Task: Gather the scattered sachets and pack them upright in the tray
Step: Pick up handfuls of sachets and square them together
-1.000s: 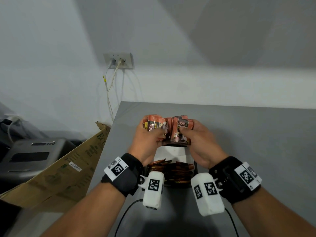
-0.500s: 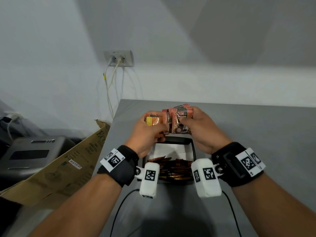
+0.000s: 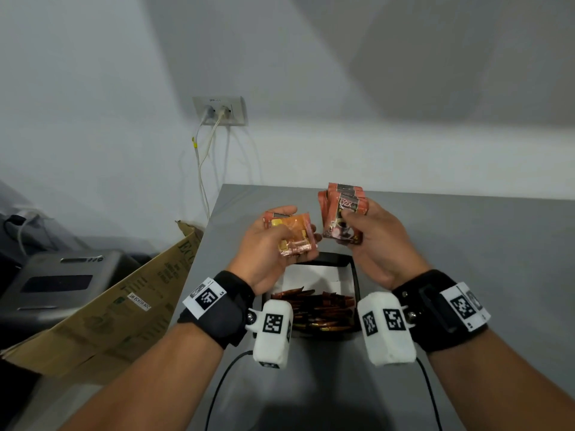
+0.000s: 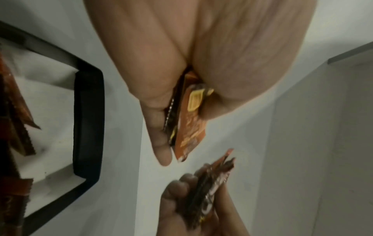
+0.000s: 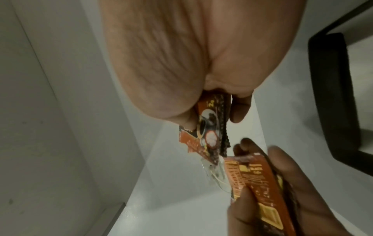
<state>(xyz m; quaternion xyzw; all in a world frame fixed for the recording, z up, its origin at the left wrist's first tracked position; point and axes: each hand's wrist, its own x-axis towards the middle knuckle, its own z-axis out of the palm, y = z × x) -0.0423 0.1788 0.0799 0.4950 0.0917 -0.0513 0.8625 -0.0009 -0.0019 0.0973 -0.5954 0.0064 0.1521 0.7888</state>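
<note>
My left hand (image 3: 273, 244) grips a small stack of orange sachets (image 3: 292, 236) with the backs facing me, just above the far rim of the black tray (image 3: 356, 275). My right hand (image 3: 373, 241) holds a second stack of orange and brown sachets (image 3: 342, 213) upright, a little higher and to the right. The two stacks are apart. Inside the tray, several sachets (image 3: 314, 309) stand packed at the near end, and the far end shows a white floor. The left wrist view shows the left-hand sachets (image 4: 189, 121) edge on; the right wrist view shows the right-hand sachets (image 5: 210, 127).
The tray sits on a grey table (image 3: 466, 275) whose left edge runs beside a leaning cardboard box (image 3: 118, 306). A grey device (image 3: 59, 281) lies on the floor at left. A wall socket (image 3: 221, 110) with cables is behind the table. Black cables (image 3: 224, 384) trail along the near table.
The two hands held one joined bundle of sachets over the tray; they have since lifted and parted, each with its own stack, the right one higher.
</note>
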